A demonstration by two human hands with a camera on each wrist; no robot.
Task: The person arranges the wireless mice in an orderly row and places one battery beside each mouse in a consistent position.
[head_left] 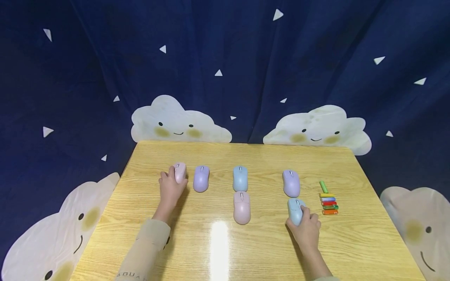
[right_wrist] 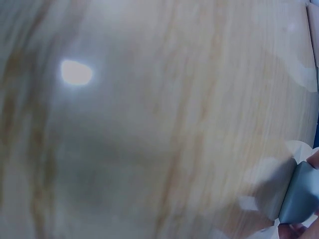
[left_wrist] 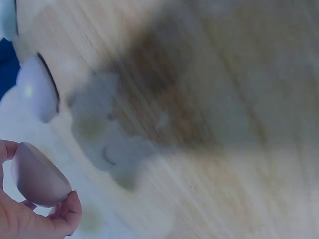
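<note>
At the left of the table, my left hand point(head_left: 172, 187) grips a pink computer mouse point(head_left: 180, 172) between thumb and fingers. The left wrist view shows the same pink mouse point(left_wrist: 41, 174) tilted, with fingertips at both its ends. Just right of it lies a purple mouse point(head_left: 201, 178). On the right side, my right hand point(head_left: 306, 230) holds a light blue mouse point(head_left: 296, 210) by its sides. In the right wrist view that blue mouse point(right_wrist: 300, 193) shows at the lower right edge, partly cut off. Another purple mouse point(head_left: 291, 183) lies just beyond it.
Mid-table, a blue mouse point(head_left: 240, 178) lies directly behind a pink mouse point(head_left: 242, 207). Several small coloured cylinders, like batteries, form a column at the right, among them an orange one point(head_left: 330, 212) and a light green one point(head_left: 323, 187). A dark blue curtain point(head_left: 225, 47) hangs behind the wooden table point(head_left: 267, 249).
</note>
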